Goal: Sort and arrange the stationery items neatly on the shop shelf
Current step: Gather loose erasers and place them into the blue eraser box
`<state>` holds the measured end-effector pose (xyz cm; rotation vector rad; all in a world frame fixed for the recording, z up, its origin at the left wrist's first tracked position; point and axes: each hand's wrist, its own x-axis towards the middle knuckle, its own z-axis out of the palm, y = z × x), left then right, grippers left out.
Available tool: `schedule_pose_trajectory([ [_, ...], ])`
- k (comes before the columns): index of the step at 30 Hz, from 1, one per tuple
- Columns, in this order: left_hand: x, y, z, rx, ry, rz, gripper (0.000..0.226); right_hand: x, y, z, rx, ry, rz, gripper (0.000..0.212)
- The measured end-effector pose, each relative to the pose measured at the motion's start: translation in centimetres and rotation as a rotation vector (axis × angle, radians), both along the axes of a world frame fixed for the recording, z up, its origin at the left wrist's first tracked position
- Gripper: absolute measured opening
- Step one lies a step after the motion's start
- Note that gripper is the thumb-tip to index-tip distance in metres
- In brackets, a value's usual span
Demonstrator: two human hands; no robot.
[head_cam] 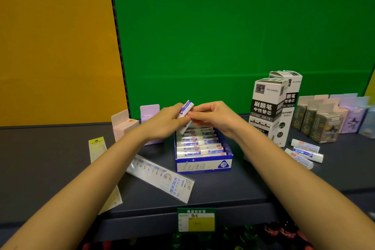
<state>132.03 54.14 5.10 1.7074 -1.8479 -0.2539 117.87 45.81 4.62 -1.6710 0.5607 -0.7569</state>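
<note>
Above the back rows of the blue display box (203, 165), midway along the shelf (253, 189) and set a little back from its front edge: holding one wrapped eraser (185, 114) tilted, upper end leaning toward the back edge. Gripped low by the curled fingers of the left hand (166, 123); pinched at its middle between thumb and forefinger of the right hand (215, 117). Not yet seated among the erasers filed in the box.

To do this well, probably: turn it label-up to match the rows, line it up with a gap, lower it flat, then press it level without shoving the box.

Reads "2B" in a triangle on the box front, beside handwriting too faint to tell. Toward the right end, on two upright refill cartons (267, 107): "NO 50091", "刷题笔", "中性替芯", "0.5". Just beside them, nearer the front edge, three loose erasers (306, 151). Left of the box, on a ruler (160, 176) lying askew: numbers up to 15. Clipped to the front edge, a green price tag (196, 220), handwriting illegible.
</note>
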Motion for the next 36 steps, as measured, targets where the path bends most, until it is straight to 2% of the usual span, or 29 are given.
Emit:
schedule_pose_trajectory([
  [5, -0.6, -0.3, 0.4, 0.003, -0.036, 0.034, 0.020, -0.3, 0.0, 0.4, -0.009, 0.021, -0.033, 0.012],
  [8, -0.6, -0.4, 0.6, -0.062, -0.070, 0.061, 0.014, -0.1, 0.2, 0.4, -0.023, 0.005, -0.054, 0.008],
  [13, 0.4, -0.4, 0.4, -0.087, -0.122, 0.155, 0.013, -0.6, -0.7, -0.2, -0.106, 0.031, -0.224, 0.005],
  [16, 0.5, -0.5, 0.0, -0.012, -0.191, 0.177, 0.016, -1.0, -1.1, -0.8, -0.327, 0.191, -0.343, 0.018],
  [18, 0.4, -0.6, -0.3, 0.044, -0.190, 0.179, 0.020, -0.9, -1.2, -1.1, -0.454, 0.283, -0.403, 0.019],
  [23, 0.8, -1.0, -1.0, 0.081, -0.240, 0.141, 0.024, -0.9, -1.6, -1.9, -0.531, 0.378, -0.457, 0.018],
  [29, 0.8, -1.5, -1.5, -0.030, -0.359, 0.141, 0.030, -0.9, -1.8, -2.2, -0.585, 0.466, -0.480, 0.017],
  [36, 0.4, -2.0, -2.3, -0.043, -0.536, 0.202, 0.034, -1.1, -1.6, -1.9, -0.826, 0.747, -0.501, 0.021],
])
